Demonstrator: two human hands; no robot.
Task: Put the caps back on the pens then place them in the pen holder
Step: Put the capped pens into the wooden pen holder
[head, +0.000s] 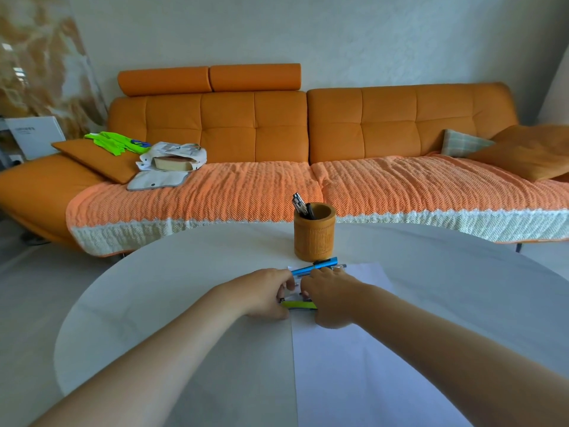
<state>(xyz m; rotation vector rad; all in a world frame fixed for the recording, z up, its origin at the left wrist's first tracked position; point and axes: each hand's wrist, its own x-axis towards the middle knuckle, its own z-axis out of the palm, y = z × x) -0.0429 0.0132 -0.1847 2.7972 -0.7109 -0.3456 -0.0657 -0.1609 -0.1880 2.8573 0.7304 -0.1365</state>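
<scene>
Left hand (267,292), centre frame: I log its fingers curled at the left end of a yellow-green pen (300,305) lying on the white paper (354,365); whether they pinch it I cannot tell; right hand (331,298), just beside it, fingers bent down over the same pen, grip hidden. Blue pen (314,265) lies above the hands, close under the wooden pen holder (314,237), which holds dark pens (303,206); white table (169,288) beneath all.
</scene>
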